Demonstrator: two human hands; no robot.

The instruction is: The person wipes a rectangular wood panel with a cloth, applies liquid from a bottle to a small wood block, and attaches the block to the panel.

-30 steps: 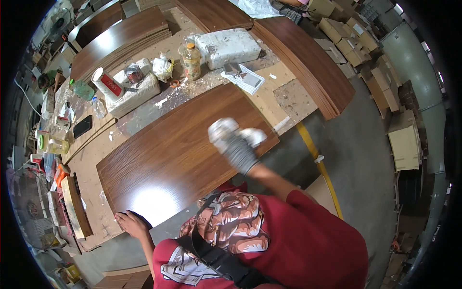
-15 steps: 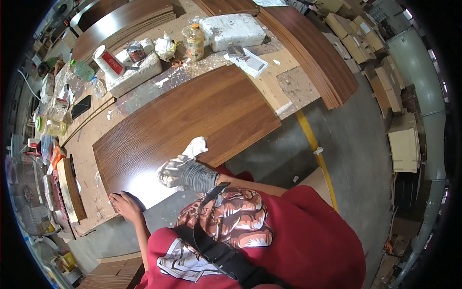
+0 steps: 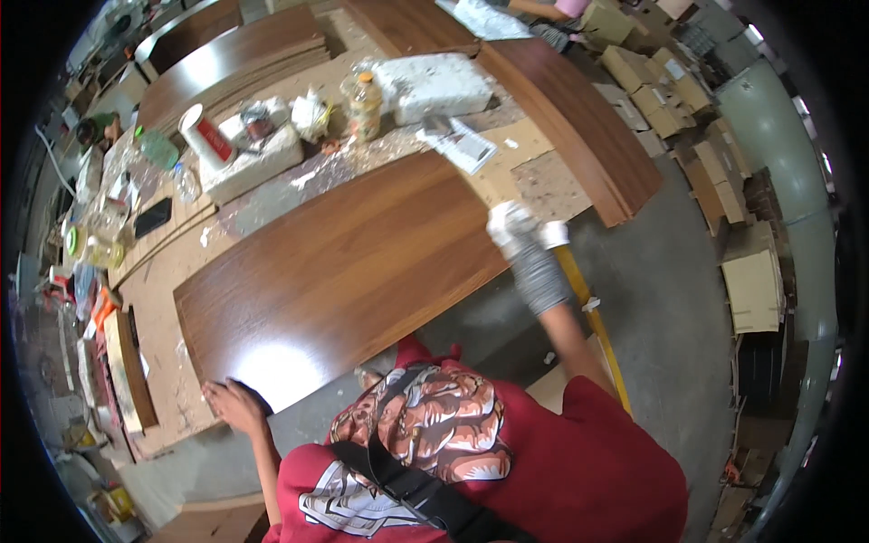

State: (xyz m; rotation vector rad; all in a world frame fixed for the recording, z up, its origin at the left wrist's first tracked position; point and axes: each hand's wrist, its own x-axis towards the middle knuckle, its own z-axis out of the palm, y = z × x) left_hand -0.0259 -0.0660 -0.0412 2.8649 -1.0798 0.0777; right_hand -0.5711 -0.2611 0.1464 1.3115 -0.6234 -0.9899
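Note:
A brown wood-grain board (image 3: 353, 262) lies slantwise across the worktable, with a bright glare near its lower left corner. My bare left hand (image 3: 237, 405) holds that corner, fingers over the edge. My right hand (image 3: 529, 258), in a grey-and-white work glove, is just off the board's right end. White cloth (image 3: 553, 234) shows beside its fingers, bunched in the grip; motion blurs both.
Stacked curved brown panels (image 3: 575, 127) lie at the table's far right. Foam blocks (image 3: 434, 86), a paper cup (image 3: 206, 136), an orange-capped bottle (image 3: 365, 107) and a phone (image 3: 153, 217) stand or lie beyond the board. Cardboard boxes (image 3: 756, 290) line the right side.
My right hand has swept the cloth rightward and away from me, from the board's near middle to past its right end. My left hand stays at the corner. A person's arm appears at the far top.

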